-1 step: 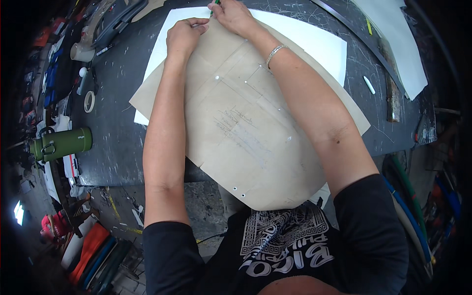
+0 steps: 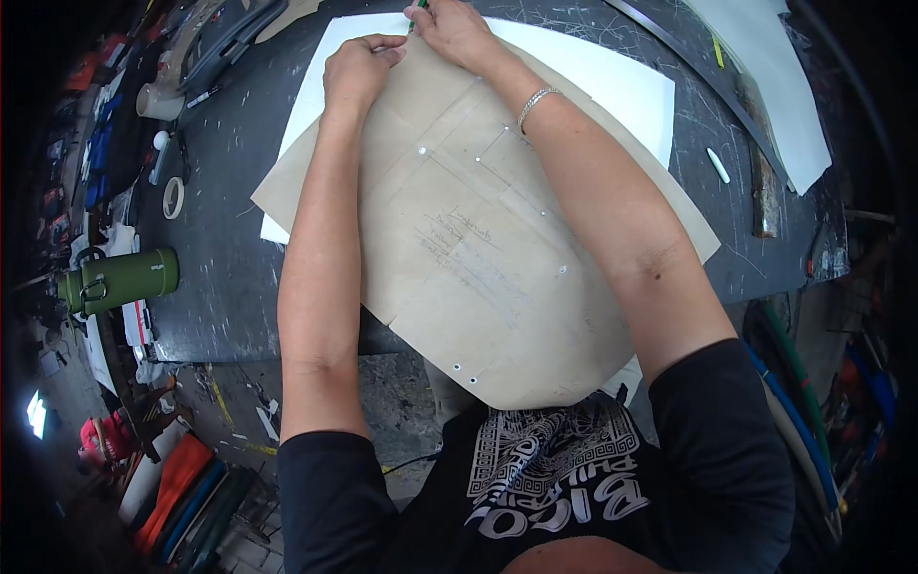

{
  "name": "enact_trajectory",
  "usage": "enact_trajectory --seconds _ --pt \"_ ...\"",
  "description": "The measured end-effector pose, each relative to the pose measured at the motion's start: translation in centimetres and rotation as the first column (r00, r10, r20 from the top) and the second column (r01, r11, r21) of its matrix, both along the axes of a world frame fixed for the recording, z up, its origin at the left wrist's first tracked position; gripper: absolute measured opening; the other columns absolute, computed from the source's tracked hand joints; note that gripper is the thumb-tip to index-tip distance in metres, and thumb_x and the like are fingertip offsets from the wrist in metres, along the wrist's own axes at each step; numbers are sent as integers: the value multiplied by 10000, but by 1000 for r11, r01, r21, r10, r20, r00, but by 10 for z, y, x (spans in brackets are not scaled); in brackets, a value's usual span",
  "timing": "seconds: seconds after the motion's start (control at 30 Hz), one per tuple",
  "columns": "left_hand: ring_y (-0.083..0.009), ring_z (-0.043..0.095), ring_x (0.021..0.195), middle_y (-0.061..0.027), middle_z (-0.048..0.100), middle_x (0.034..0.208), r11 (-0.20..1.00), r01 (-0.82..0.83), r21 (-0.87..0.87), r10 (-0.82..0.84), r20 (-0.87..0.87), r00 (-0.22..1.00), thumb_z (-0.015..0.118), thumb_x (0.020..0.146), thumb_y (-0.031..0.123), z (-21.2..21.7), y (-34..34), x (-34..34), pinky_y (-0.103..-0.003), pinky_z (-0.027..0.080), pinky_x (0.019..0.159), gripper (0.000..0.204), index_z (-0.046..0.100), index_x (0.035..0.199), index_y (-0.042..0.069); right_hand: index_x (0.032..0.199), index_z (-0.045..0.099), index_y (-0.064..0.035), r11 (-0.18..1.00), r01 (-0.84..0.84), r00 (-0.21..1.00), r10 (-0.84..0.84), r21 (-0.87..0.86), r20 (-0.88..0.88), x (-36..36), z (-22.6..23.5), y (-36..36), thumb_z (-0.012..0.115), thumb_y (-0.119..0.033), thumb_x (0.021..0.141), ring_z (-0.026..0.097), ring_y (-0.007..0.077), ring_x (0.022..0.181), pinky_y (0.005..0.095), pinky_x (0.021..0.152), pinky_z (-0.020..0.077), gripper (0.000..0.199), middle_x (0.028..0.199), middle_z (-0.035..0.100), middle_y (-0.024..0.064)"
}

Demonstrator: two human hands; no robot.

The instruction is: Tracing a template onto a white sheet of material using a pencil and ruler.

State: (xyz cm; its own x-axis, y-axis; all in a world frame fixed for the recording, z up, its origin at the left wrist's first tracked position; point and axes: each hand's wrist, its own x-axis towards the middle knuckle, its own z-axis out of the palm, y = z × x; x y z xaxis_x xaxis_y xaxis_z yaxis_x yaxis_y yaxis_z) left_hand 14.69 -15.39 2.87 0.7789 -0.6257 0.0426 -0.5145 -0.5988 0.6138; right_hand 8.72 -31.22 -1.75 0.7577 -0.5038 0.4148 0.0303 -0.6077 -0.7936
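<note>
A large brown card template (image 2: 402,230) with holes, ruled lines and handwriting lies over a white sheet (image 2: 650,115), its near end reaching past the table edge toward my shirt. At its narrow far end, my left hand (image 2: 356,75) holds down the edge, index finger and thumb close together and the other fingers curled. Just to the right, my right hand (image 2: 451,33) is closed around a slim green pen or pencil (image 2: 413,21), its tip near the template's far edge. Part of the right hand lies at the picture's top border.
On the dark scratched table (image 2: 229,287) at left are a green canister (image 2: 134,279), a tape roll (image 2: 173,198), a cup (image 2: 159,101) and a marker (image 2: 203,98). At right lie a white marker-like stick (image 2: 718,165), a long metal strip (image 2: 698,81) and another white sheet (image 2: 779,105).
</note>
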Motion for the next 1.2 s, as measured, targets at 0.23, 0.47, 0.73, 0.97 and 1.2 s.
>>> enact_trajectory --seconds 0.23,0.47,0.73,0.97,1.2 --pt "-199 714 871 -94 768 979 1000 -6 7 6 -8 1000 744 885 324 -2 -6 1 -332 540 857 294 788 1149 205 1106 557 62 999 21 1000 -22 -44 -14 -3 4 -4 519 -231 1005 625 539 963 578 812 500 311 928 645 370" --pt "-218 718 906 -84 773 980 999 -39 10 39 11 999 751 878 324 -4 8 7 -340 535 880 264 795 1120 228 1093 556 57 999 27 997 -26 -17 69 -9 17 22 602 -215 978 692 434 822 495 697 535 300 853 679 284" --pt "-224 720 926 -113 765 1032 1000 -1 9 1 -17 1000 755 866 329 -16 20 12 -327 535 902 312 785 1160 230 1271 662 -101 882 -142 980 188 449 -60 -99 26 15 543 -410 1055 618 124 885 297 825 524 396 969 686 25" --pt "-226 728 966 -83 773 1069 988 146 -50 -148 -27 989 759 815 351 -37 -8 36 -344 537 910 351 784 1152 257 1188 689 -16 839 -89 980 169 536 -103 -383 80 53 438 -389 1095 575 129 845 293 807 501 460 980 686 39" --pt "-154 696 900 -89 762 1030 981 188 -53 -195 -238 952 756 872 286 -26 -23 52 -299 529 856 409 736 1253 137 1281 609 12 616 228 973 -113 754 -202 -517 43 129 479 -200 1069 632 129 861 266 807 514 327 1053 681 68"
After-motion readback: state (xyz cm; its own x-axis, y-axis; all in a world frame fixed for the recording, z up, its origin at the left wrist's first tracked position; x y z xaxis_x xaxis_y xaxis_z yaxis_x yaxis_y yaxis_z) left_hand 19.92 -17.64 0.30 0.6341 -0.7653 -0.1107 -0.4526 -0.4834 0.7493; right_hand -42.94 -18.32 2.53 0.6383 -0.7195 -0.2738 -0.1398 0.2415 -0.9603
